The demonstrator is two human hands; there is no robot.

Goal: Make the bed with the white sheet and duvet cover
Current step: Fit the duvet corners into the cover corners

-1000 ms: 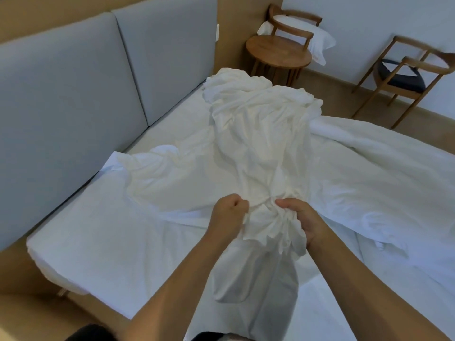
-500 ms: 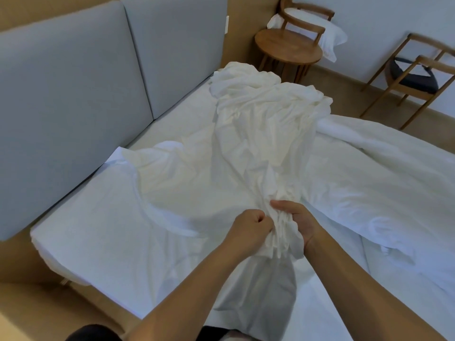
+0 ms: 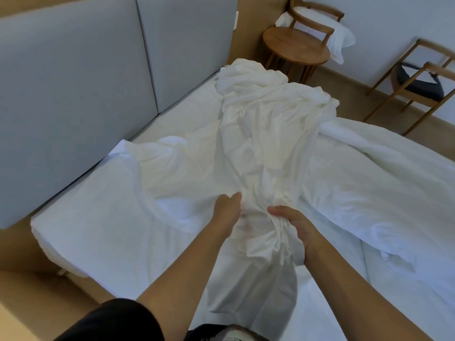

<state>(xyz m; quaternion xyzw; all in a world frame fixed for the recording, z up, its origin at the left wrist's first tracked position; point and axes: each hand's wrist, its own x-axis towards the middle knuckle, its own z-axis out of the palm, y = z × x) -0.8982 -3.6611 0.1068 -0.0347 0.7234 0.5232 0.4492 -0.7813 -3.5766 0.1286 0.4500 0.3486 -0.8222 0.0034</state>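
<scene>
Sheet (image 3: 268,148): it is bunched into one long rope of cloth, and I cannot tell from here whether it is the sheet proper or the cover. Its near end hangs off the bed edge below my hands, toward my legs.

My right hand (image 3: 299,232) has the sure hold, with fingers (image 3: 278,210) curled round the gathered neck of the bunch. My left hand (image 3: 225,212) meets the same neck from the other side, thumb up. Its fingers are buried in the folds, so I cannot tell whether they pinch or lie straight. The hands are close together with the bunch between them.

What matters for the next move is that the sheet's long axis runs straight away from me. It goes from the fingers across the mattress (image 3: 93,217) to the far edge, so all the slack lies ahead of the hands and none to the sides.

I judge it must be opened crosswise, with the hands parting along one edge. The left hand is nearer the headboard (image 3: 73,82). The right is nearer the duvet (image 3: 384,183), which lies heaped just beside the bunch and touches it farther along.

Beyond the far end stands a round table (image 3: 295,48). Behind it is a chair carrying a pillow (image 3: 343,38).
</scene>
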